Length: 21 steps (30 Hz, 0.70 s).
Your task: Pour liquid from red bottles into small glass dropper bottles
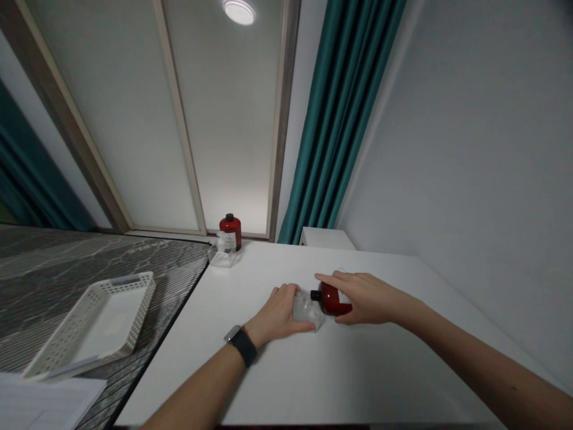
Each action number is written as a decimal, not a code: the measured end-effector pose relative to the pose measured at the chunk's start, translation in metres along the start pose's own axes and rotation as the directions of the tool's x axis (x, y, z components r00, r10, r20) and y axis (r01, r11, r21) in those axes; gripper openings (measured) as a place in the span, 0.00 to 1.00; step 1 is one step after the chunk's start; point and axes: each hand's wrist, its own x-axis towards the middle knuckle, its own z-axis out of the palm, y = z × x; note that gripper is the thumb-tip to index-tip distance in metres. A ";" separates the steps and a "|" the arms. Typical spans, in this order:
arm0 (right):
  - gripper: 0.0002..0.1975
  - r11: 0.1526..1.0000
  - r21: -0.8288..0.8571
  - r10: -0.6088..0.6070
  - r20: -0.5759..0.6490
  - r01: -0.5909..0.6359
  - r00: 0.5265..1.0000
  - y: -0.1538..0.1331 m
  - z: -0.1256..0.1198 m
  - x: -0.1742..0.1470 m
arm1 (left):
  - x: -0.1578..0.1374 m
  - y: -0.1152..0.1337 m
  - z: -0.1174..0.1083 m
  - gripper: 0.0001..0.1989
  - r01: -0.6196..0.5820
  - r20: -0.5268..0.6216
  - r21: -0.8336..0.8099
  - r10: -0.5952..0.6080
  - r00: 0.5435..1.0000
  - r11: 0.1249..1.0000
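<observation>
My left hand (283, 312), with a dark-banded watch on its wrist, is closed around the side of a clear, see-through container (307, 310) on the white table. Beside it, my right hand (362, 297) grips a dark red bottle (333, 300) that lies tilted on its side, its black neck pointing left over the clear container. Part of the bottle and its white label are covered by my fingers. Whether liquid is flowing from the neck, I cannot tell.
At the table's far left corner stand another red bottle (233, 230) with a black cap and a clear pump bottle (222, 254). A white perforated basket (145, 298) and paper sheets (49, 400) lie on the grey patterned surface to the left. A wall rises on the right.
</observation>
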 end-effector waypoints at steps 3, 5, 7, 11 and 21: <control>0.44 1.000 -0.004 -0.001 -0.003 0.001 1.000 0.000 0.000 0.000 | 0.000 -0.001 0.001 0.32 -0.008 -0.004 -0.005 0.008 1.000 1.000; 0.44 1.000 -0.004 -0.001 -0.006 0.001 1.000 0.000 0.000 0.000 | 0.000 0.000 0.001 0.32 -0.005 -0.006 -0.006 0.005 1.000 1.000; 0.44 1.000 -0.003 -0.001 -0.008 0.001 1.000 0.000 0.000 0.000 | 0.000 0.001 0.000 0.32 0.003 -0.007 -0.006 -0.003 1.000 1.000; 0.45 1.000 -0.005 0.002 -0.003 -0.002 1.000 0.000 0.000 0.001 | 0.000 0.002 -0.001 0.32 0.012 0.005 0.003 -0.012 1.000 1.000; 0.44 1.000 -0.023 -0.003 -0.003 0.003 1.000 0.000 0.000 0.001 | 0.000 0.000 0.000 0.32 0.011 0.008 0.003 -0.011 1.000 1.000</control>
